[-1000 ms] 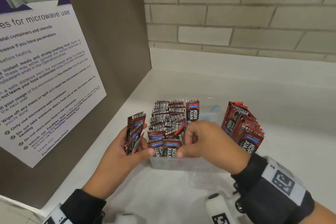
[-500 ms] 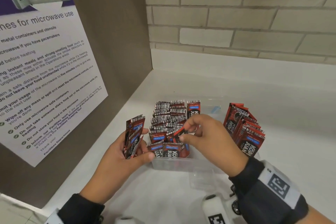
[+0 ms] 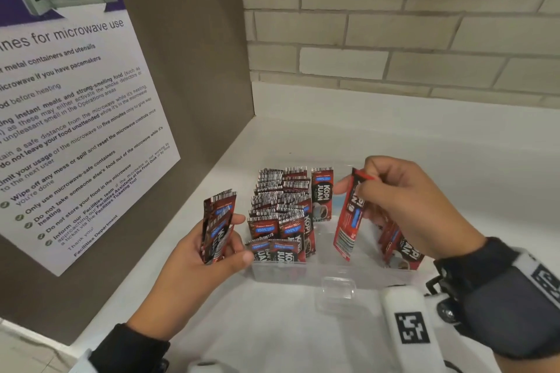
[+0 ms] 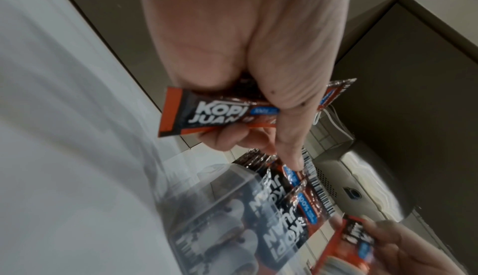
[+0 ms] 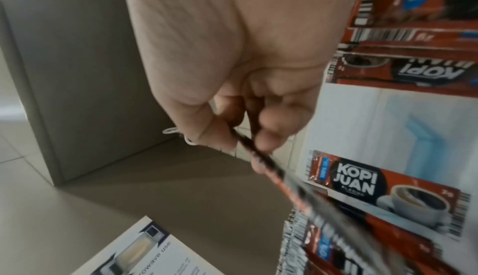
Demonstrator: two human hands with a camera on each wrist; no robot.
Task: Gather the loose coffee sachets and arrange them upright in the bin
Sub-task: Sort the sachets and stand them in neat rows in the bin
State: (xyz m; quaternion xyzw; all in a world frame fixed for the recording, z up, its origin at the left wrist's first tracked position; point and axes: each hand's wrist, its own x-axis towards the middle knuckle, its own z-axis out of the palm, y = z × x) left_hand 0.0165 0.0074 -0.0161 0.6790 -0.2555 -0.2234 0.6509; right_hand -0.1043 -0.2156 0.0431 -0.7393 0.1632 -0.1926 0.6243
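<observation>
Sachets [image 3: 281, 215] are standing packed in our clear bin [image 3: 303, 271].
Our left hand [image 3: 194, 263] is gripping a small stack [image 3: 218, 225]; our right hand [image 3: 415, 206] is pinching one sachet [image 3: 348, 221] above it.

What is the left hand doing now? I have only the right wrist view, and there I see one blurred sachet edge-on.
Observer: The left hand holds a stack of Kopi Juan sachets, just outside the clear bin, at its left near corner.
Operator: Which way is the single sachet turned?
Observer: In the head view, the right hand pinches the single sachet by its top end; the barcode end hangs down.
Operator: Is it at a free place?
Observer: Yes, it hangs at the bare gap between the upright rows on the left and a leaning group on the right.
</observation>
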